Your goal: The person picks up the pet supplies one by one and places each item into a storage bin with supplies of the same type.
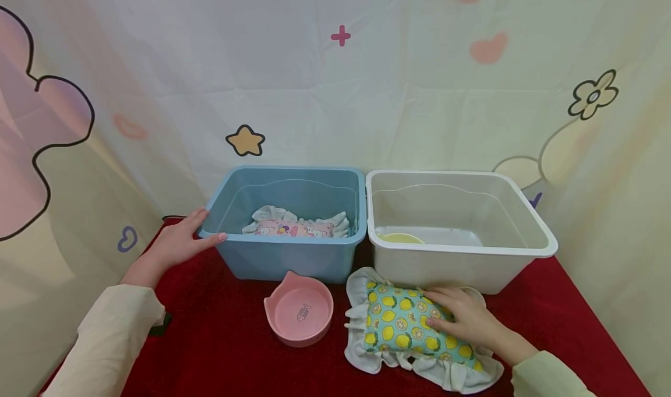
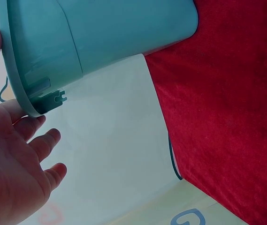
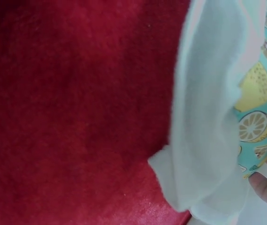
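In the head view, my left hand [image 1: 180,240] rests at the left front corner of the blue bin [image 1: 293,260], thumb over the front rim and fingers along the side. The left wrist view has the hand [image 2: 18,159] with loosely spread fingers touching the bin's rim [image 2: 13,70]. A small pink ruffled pillow [image 1: 293,228] lies inside the blue bin. My right hand [image 1: 466,318] lies on a lemon-print pillow [image 1: 398,321] with white ruffles, its fingers spread over the fabric. This pillow lies on the red cloth in front of the white bin [image 1: 435,269].
A pink bowl [image 1: 299,318] with ear-shaped points and a fishbone print stands before the blue bin. Inside the white bin is a yellow rounded thing [image 1: 401,238], partly hidden by the front wall. Red cloth [image 1: 225,350] covers the table; a printed curtain [image 1: 293,65] hangs behind.
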`<state>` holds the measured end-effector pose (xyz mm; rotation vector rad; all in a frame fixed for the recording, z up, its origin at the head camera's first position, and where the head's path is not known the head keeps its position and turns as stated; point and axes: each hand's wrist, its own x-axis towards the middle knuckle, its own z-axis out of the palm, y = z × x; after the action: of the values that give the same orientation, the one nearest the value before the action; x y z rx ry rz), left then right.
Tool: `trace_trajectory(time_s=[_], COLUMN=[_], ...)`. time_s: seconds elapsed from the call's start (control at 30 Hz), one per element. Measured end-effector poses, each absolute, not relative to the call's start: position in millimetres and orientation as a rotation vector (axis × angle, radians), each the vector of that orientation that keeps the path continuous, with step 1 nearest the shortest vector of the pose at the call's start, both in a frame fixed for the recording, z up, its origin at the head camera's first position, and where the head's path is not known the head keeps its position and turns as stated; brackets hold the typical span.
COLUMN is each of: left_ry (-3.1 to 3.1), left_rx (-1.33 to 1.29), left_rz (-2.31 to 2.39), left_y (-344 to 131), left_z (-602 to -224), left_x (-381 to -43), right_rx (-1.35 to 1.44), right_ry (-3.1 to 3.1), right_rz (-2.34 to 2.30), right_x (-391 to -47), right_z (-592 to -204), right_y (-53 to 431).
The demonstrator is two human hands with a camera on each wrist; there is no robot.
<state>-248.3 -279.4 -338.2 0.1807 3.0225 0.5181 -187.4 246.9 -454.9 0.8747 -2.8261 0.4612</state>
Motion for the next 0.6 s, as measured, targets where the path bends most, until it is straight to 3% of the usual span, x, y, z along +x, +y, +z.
trace_trajectory(time_s=[0.6], left_ry=[3.029], left_rx=[0.189], left_rz=[0.514], left_y=[-279.7], left_z=[-339.1], left_x=[-249.2], right_rx=[0.837], right_ry=[-2.884], right_rz=[0.457], right_x=[-185.1], right_z=[-458.4], right_y=[245.5])
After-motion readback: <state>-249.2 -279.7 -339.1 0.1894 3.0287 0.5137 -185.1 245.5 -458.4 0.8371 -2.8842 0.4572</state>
